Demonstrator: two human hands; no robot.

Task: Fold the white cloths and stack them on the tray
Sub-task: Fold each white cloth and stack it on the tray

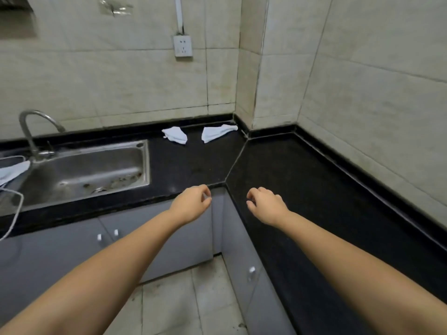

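Two crumpled white cloths lie on the black counter near the back wall: one (175, 134) left of centre, the other (217, 132) to its right by the corner. A third white cloth (13, 170) shows at the far left edge beside the sink. My left hand (193, 203) hovers over the counter's front edge with fingers loosely curled and nothing in it. My right hand (264, 205) hangs over the counter's inner corner, fingers likewise curled and empty. Both hands are well short of the cloths. No tray is in view.
A steel sink (84, 170) with a curved tap (31, 131) is set in the L-shaped black counter (302, 180). A white cord (17, 209) trails over the counter's left front. Grey cabinet doors (60, 250) stand below, and a wall socket (183, 45) sits above the cloths.
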